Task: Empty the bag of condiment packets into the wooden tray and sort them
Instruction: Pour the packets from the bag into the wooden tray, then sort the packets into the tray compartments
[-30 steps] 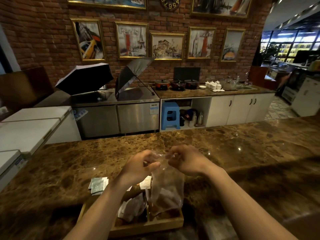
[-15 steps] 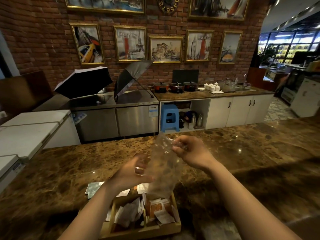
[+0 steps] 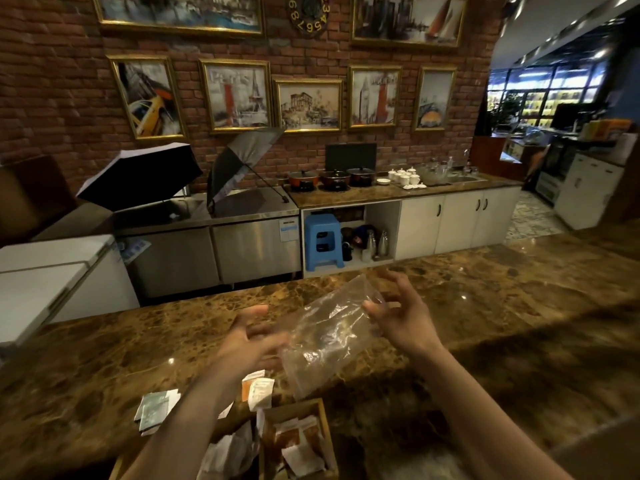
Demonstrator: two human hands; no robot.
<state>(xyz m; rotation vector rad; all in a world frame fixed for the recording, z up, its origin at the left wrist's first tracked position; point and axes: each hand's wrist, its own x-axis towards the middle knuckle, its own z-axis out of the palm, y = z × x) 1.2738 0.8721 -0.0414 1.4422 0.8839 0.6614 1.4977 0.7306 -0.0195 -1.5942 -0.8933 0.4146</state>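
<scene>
An empty clear plastic bag [image 3: 329, 336] hangs crumpled in the air above the counter, between my hands. My right hand [image 3: 401, 317] pinches its upper end with thumb and fingertips, the other fingers spread. Just left of the bag's lower part, my left hand [image 3: 247, 339] is blurred, its fingers apart and holding nothing. Below, at the bottom edge, is the wooden tray [image 3: 323, 424]. It holds brown and white condiment packets [image 3: 298, 443] in the right compartment and white packets [image 3: 230, 452] in the left one. My left forearm hides part of the tray.
Loose packets lie on the marble counter [image 3: 502, 323]: a grey-green pile [image 3: 156, 410] left of the tray and orange-and-white ones [image 3: 259, 389] behind it. Beyond the counter stand steel fridges, open umbrellas, a blue stool [image 3: 323, 242] and white cabinets.
The bag has emptied into the tray and risen, tilting up to the right. My left hand has come off it and spread open. My right hand has moved up and to the right.
</scene>
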